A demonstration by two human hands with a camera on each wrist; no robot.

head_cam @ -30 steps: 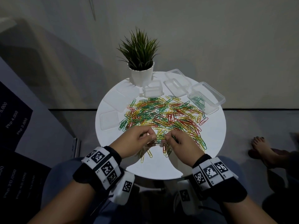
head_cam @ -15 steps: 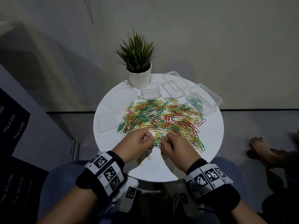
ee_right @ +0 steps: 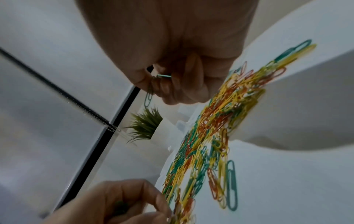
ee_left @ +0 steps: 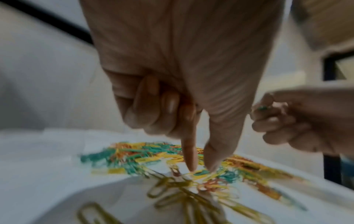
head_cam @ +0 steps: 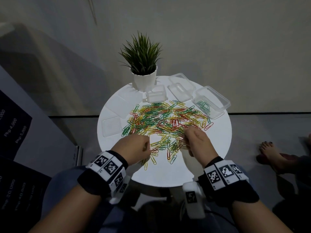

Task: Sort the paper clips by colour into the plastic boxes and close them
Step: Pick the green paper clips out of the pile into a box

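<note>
Right hand (ee_right: 172, 72) pinching green clips (ee_right: 148, 97), one dangling loose: may drop before reaching the green box (head_cam: 210, 105) at 2 o'clock. Left hand (head_cam: 134, 148) pokes the mixed pile (head_cam: 165, 121) at centre with forefinger and thumb; grasp unclear.

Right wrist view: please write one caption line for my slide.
Right hand holds green paper clips above the mixed pile on the white table.

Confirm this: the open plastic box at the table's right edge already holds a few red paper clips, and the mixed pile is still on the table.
Not quite. The paper clips in the open plastic box are green, not red, as the head view shows. The mixed pile does lie on the table.
</note>
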